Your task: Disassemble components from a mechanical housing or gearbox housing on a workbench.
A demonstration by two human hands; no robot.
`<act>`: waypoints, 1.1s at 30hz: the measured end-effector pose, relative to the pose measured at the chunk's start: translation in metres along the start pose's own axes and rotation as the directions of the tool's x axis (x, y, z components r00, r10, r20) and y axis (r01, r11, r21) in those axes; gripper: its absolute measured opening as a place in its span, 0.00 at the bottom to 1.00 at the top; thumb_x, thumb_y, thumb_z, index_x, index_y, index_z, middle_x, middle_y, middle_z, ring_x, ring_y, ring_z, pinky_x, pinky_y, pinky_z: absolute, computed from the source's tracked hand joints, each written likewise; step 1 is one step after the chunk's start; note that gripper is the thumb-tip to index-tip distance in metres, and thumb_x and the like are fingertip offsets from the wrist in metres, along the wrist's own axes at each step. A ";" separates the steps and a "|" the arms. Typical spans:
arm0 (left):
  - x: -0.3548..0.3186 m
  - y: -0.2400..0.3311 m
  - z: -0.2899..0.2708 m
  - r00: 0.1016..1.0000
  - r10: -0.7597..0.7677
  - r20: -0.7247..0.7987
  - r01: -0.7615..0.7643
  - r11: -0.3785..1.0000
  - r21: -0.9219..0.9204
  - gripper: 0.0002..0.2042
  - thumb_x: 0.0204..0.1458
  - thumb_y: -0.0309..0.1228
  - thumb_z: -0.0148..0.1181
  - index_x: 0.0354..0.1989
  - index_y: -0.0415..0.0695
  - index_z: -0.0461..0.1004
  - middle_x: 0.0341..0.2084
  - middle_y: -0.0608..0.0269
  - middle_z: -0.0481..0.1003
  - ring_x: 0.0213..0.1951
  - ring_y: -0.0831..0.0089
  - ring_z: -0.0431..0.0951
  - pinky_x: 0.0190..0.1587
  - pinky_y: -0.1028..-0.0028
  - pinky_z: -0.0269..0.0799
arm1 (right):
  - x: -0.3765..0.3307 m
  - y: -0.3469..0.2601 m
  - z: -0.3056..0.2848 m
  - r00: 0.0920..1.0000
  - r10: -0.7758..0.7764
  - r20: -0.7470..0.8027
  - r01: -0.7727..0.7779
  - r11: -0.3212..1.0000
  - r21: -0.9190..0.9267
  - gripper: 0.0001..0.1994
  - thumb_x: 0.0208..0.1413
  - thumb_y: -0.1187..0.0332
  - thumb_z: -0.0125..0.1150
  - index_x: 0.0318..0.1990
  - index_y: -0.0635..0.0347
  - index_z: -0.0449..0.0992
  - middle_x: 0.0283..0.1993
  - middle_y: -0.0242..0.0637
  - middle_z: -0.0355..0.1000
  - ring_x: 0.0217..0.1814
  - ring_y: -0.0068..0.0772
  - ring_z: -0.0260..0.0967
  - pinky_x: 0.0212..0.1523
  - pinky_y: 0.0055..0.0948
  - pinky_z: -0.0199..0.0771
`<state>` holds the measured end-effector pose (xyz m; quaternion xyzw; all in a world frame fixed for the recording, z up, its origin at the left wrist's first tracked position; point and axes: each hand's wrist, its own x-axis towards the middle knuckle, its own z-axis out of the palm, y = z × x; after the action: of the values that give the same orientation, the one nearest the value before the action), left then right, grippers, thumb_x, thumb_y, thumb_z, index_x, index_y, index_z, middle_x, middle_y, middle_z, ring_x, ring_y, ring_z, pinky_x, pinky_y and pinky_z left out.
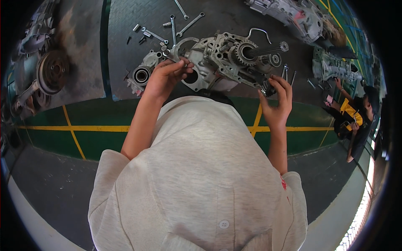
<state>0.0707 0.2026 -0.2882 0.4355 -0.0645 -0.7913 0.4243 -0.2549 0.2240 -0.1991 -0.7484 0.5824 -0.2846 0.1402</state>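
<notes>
A gearbox housing [209,56] of grey metal lies on the dark workbench in front of me, with a toothed gear [245,53] and a splined shaft [270,49] standing out of its right side. My left hand [165,77] is closed at the housing's left, its fingertips pinching a shift fork [179,47] with a curved end. My right hand [279,100] grips a small dark gear [268,88] between thumb and fingers, by the housing's lower right edge. Beside my left wrist lies a smaller casing [144,72] with a round bearing.
Several wrenches [173,30] and a socket [136,27] lie beyond the housing. A bent metal tube [260,30] rests behind it. Another gearbox [293,19] occupies the far right. A brake drum [53,72] is on the left bench. At right, another person [356,113] sits by more parts.
</notes>
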 end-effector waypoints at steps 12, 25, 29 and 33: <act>0.005 -0.003 0.009 0.999 -0.033 0.023 0.031 0.994 0.102 0.11 0.59 0.31 0.61 0.45 0.37 0.76 0.42 0.53 0.81 0.45 0.67 0.81 0.48 0.71 0.72 | -0.036 0.027 0.020 0.976 0.193 -0.102 -0.183 0.978 0.101 0.25 0.43 0.77 0.76 0.50 0.60 0.71 0.56 0.47 0.75 0.56 0.48 0.75 0.52 0.36 0.77; 0.002 -0.005 0.024 0.999 -0.031 -0.010 0.032 0.989 0.145 0.11 0.58 0.30 0.61 0.46 0.37 0.76 0.42 0.52 0.81 0.45 0.66 0.82 0.47 0.71 0.73 | -0.038 0.013 0.028 0.911 0.400 -0.098 -0.380 0.909 0.173 0.26 0.42 0.69 0.80 0.49 0.59 0.74 0.51 0.41 0.78 0.48 0.38 0.79 0.49 0.32 0.78; -0.001 -0.003 0.029 0.999 -0.036 -0.004 0.036 0.985 0.171 0.11 0.59 0.30 0.61 0.45 0.37 0.75 0.42 0.52 0.81 0.45 0.66 0.82 0.48 0.71 0.73 | -0.033 0.006 0.036 0.935 0.317 -0.159 -0.300 0.946 0.118 0.24 0.40 0.68 0.81 0.45 0.59 0.75 0.44 0.40 0.77 0.41 0.36 0.78 0.43 0.31 0.78; 0.000 -0.003 0.028 0.999 -0.045 0.001 0.043 0.974 0.222 0.10 0.59 0.30 0.60 0.45 0.37 0.75 0.42 0.53 0.81 0.45 0.66 0.82 0.48 0.71 0.73 | -0.037 0.002 0.048 0.922 0.297 -0.250 -0.240 0.942 0.234 0.24 0.37 0.67 0.82 0.42 0.60 0.75 0.39 0.39 0.75 0.37 0.37 0.77 0.39 0.31 0.78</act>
<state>0.0482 0.1971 -0.2724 0.4791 -0.1443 -0.7896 0.3551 -0.2345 0.2529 -0.2480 -0.5951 0.6625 -0.4227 0.1680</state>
